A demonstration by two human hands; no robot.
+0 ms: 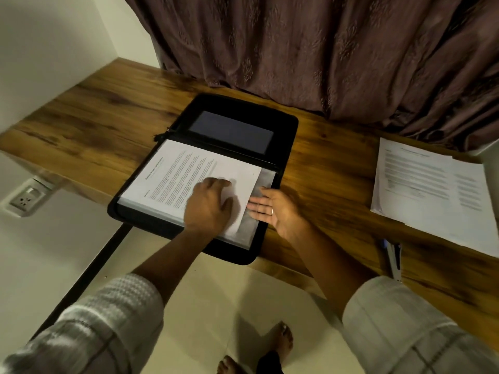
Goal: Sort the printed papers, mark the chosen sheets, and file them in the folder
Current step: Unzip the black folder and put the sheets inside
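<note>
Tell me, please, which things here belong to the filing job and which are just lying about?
Belongs to the job: open folder; printed sheet under the left hand; clear sleeve touched by the right hand; paper stack; small blurred tool, perhaps a pen.

Just lying about: curtain; wall socket.

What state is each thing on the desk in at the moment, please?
Zip folder: open, lying flat on the desk.
Printed sheet: face up on the folder's sleeves.
Left hand: open, pressing on the sheet.
Right hand: open, palm up, fingertips at the clear sleeve.
Paper stack: face up, right of the folder, untouched.
</note>
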